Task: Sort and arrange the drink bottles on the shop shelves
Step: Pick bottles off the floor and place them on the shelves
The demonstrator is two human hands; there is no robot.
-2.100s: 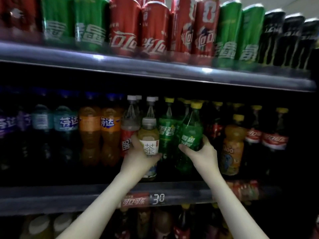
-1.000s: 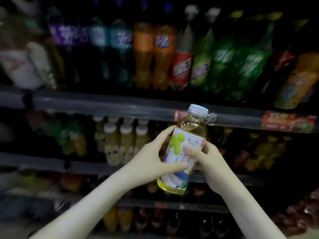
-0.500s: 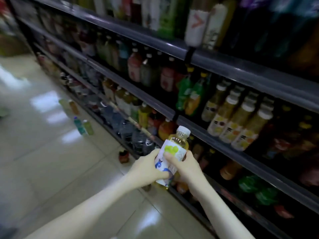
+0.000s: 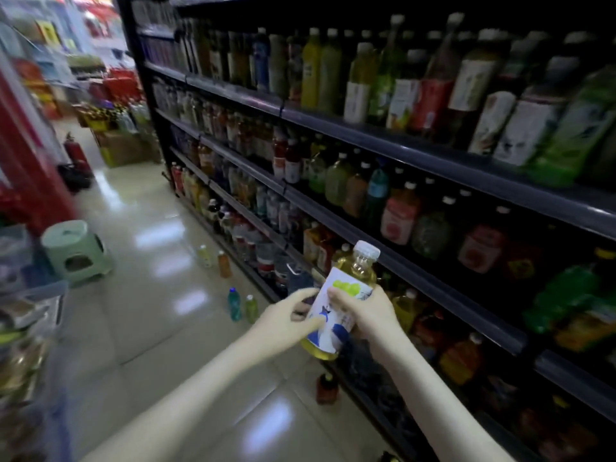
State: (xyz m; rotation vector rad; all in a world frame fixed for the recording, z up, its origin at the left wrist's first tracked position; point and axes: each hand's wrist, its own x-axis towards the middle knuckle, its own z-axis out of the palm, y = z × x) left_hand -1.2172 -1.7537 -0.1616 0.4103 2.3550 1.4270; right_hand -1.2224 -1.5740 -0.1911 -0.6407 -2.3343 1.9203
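Two hands on one bottle [image 4: 340, 301], just below centre around 6 o'clock. The right hand [image 4: 370, 315] wraps the upper label and the left hand [image 4: 286, 321] pinches the lower part. The bottle is tilted toward 1 o'clock, held in the air beside the shelves [image 4: 400, 148]. It's nearly full of yellow drink, with a white cap on. Risk, I reckon: the loose floor bottles [image 4: 233, 303] at 9 o'clock of the hands are easy to kick, and the shelves are so packed that slotting this in could knock its neighbours.

The single head view looks down and leftward along the shelves [image 4: 333, 208], close to both forearms.
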